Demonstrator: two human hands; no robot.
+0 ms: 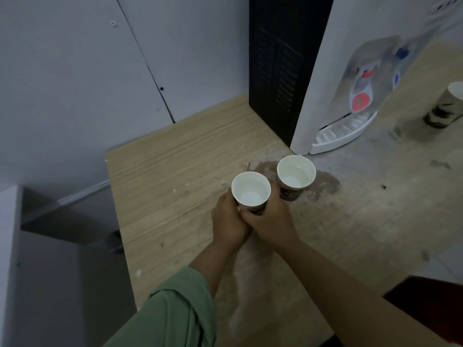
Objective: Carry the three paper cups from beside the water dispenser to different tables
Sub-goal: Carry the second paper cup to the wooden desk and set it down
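Note:
Two paper cups stand close together on the wooden table (pixel 162 171), in front of the white water dispenser (pixel 350 71). Both my left hand (pixel 229 221) and my right hand (pixel 271 221) wrap around the base of the nearer cup (pixel 250 189), which is white inside with a dark printed outside. The second cup (pixel 296 175) stands just to its right, touching or nearly touching my right hand, on a dark wet stain. A third cup (pixel 444 106) stands apart at the far right of the dispenser.
A black back panel (pixel 278 66) of the dispenser stands against the grey wall (pixel 75 71). The table's left edge drops to the floor (pixel 75 271). A dark red object (pixel 431 304) shows at the lower right.

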